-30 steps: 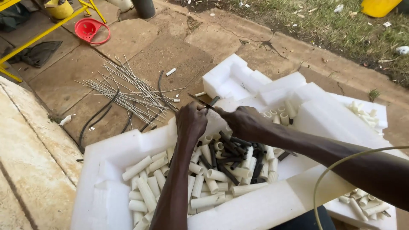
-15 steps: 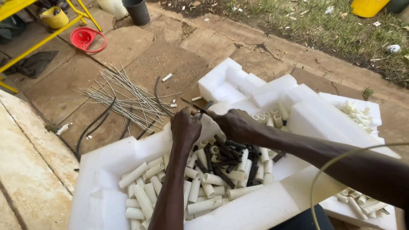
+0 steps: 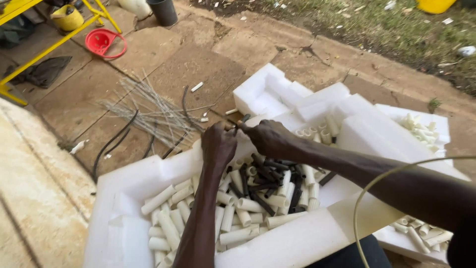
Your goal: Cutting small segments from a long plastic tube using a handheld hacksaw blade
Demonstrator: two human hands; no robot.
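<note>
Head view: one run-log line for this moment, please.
left hand and right hand: together pinching thin black piece | below: foam tray, white tubes, black tubes

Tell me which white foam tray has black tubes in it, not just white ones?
The big foam tray right under both hands. A heap of black tubes lies on its white tubes. The tray at the far right holds only white pieces.

Outdoor daylight; stone paving slabs point(image 3: 163, 64); littered grass point(image 3: 377, 25); yellow metal frame point(image 3: 54, 39).

tubes point(image 3: 233, 218) in foam tray point(image 3: 124, 198) | wire bundle point(image 3: 148, 111) behind-left (on paving) | hands above tray
</note>
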